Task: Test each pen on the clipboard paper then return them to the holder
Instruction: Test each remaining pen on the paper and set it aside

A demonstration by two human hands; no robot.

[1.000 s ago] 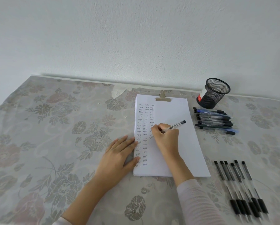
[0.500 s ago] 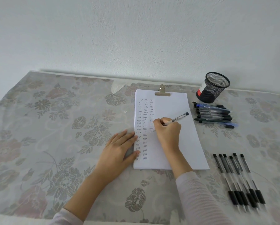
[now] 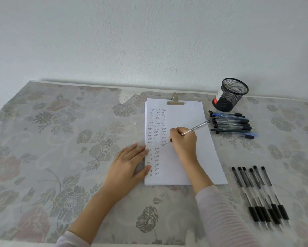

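Our right hand (image 3: 184, 143) grips a clear-barrelled pen (image 3: 196, 128), fingers curled round its lower end, and the tip touches the paper (image 3: 194, 157) near the middle of the sheet. The pen slants up and to the right, its cap end pointing toward the pens beside the holder. Three columns of small marks (image 3: 155, 132) run down the left part of the paper, and the tip sits at the foot of the third, shortest column.

Our left hand (image 3: 127, 163) lies flat and relaxed, palm on the bench (image 3: 60, 139), with straight fingers and thumb resting on the paper's left edge. It grasps nothing.

A metal clip (image 3: 175, 101) holds the paper at its top edge. The black mesh holder (image 3: 230, 95) stands at the back right of the bench, close to the white wall (image 3: 149, 41), with a red and white label low on its side.

Just in front of the holder, a pile of pens (image 3: 231, 125) lies crosswise, right of the paper. Nearer to us, a row of pens (image 3: 256, 189) with black grips lies side by side at the right, well apart from the pile. A pale striped sleeve (image 3: 219, 211) covers our right forearm.
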